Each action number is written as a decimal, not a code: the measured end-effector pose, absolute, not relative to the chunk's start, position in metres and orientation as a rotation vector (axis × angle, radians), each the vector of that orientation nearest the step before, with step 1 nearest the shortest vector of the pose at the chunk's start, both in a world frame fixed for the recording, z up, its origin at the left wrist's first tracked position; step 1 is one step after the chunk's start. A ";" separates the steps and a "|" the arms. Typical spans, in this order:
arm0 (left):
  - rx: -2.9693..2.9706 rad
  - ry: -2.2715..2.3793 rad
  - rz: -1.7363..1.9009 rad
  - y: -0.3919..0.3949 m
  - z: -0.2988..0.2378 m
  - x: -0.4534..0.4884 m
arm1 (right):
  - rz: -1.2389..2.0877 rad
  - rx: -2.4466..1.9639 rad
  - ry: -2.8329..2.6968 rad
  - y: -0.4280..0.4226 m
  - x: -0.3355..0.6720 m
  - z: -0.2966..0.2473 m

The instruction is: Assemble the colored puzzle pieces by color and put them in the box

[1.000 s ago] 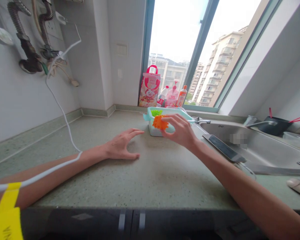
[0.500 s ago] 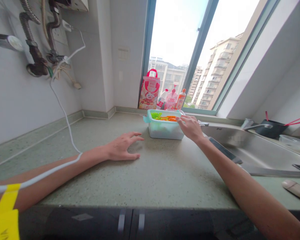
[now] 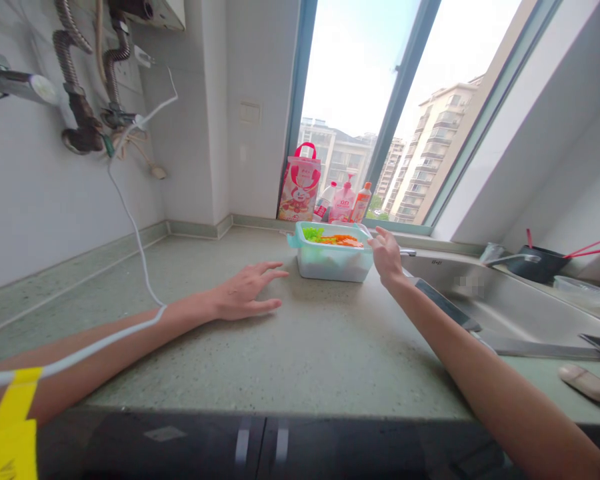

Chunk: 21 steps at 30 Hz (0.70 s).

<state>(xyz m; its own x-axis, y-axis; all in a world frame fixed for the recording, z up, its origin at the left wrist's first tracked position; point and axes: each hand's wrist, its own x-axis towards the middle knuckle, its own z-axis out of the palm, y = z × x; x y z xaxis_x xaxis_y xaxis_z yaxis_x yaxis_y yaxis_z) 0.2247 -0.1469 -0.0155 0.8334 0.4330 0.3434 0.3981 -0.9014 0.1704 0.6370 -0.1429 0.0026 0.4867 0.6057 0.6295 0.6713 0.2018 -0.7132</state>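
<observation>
A pale mint plastic container (image 3: 333,265) stands on the counter with its top uncovered. Leafy green vegetable (image 3: 314,234) lies at the left inside it, and orange pieces that look like carrot (image 3: 345,241) fill the right side. My right hand (image 3: 386,255) is at the container's right end, its fingers bent against the rim there; the exact grip is partly hidden. My left hand (image 3: 250,290) rests on the counter left of the container, apart from it, fingers spread and holding nothing. A side flap (image 3: 293,241) sticks out at the container's left end.
Behind the container, a pink bag (image 3: 301,190) and several bottles (image 3: 343,202) stand by the window. To the right is a steel sink (image 3: 480,293), with a dark pot (image 3: 537,265) beyond it. A white cable (image 3: 139,243) runs along my left arm.
My right hand has drawn back from over the container's right top to its right end, uncovering more of the orange pieces. My left hand stays put; the view has shifted slightly.
</observation>
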 end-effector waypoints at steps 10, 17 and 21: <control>2.882 0.740 1.076 -0.133 -0.017 0.219 | -0.085 -1.505 -1.380 -0.173 0.582 0.012; 3.145 0.646 1.315 -0.136 0.022 0.196 | -0.191 -1.213 -1.788 -0.206 0.521 0.012; 3.155 0.561 1.275 -0.127 0.030 0.188 | -0.346 -1.282 -1.767 -0.204 0.533 0.013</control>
